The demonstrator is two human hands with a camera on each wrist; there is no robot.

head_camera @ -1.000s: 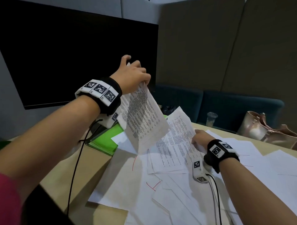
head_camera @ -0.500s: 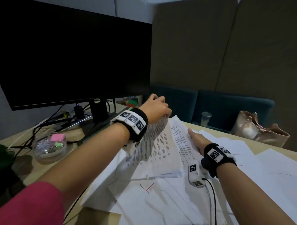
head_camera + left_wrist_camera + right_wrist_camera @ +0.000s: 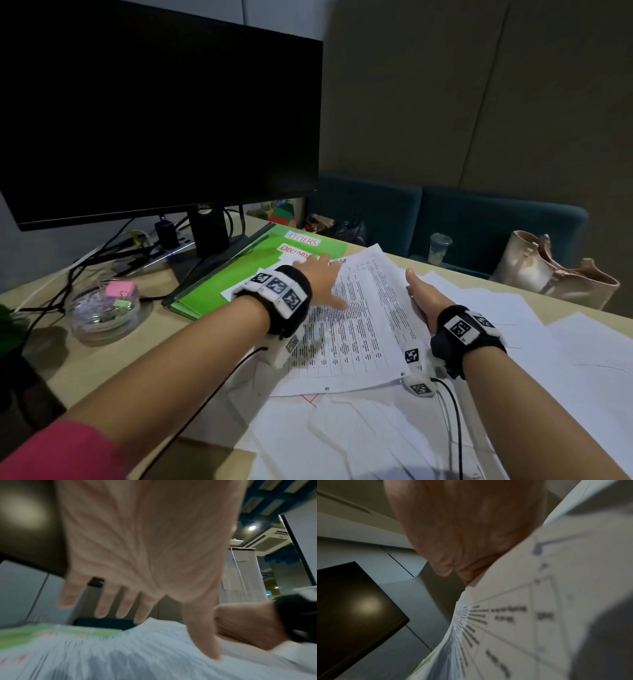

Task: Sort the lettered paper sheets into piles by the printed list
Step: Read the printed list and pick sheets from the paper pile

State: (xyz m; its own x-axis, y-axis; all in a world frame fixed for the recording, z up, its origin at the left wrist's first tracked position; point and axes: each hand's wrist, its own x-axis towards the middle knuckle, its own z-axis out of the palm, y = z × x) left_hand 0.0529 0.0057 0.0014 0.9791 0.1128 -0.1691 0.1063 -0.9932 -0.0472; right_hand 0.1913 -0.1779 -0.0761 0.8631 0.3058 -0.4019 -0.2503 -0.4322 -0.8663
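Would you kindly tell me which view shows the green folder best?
The head view: the green folder lies beside the monitor stand, its red-lettered labels visible. The left wrist view shows only a blurred green strip; the right wrist view, a sliver.

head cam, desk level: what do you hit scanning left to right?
Clear bowl of clips → monitor stand → green folder → left hand flat on the printed list → right hand at its right edge → plastic cup → beige handbag.
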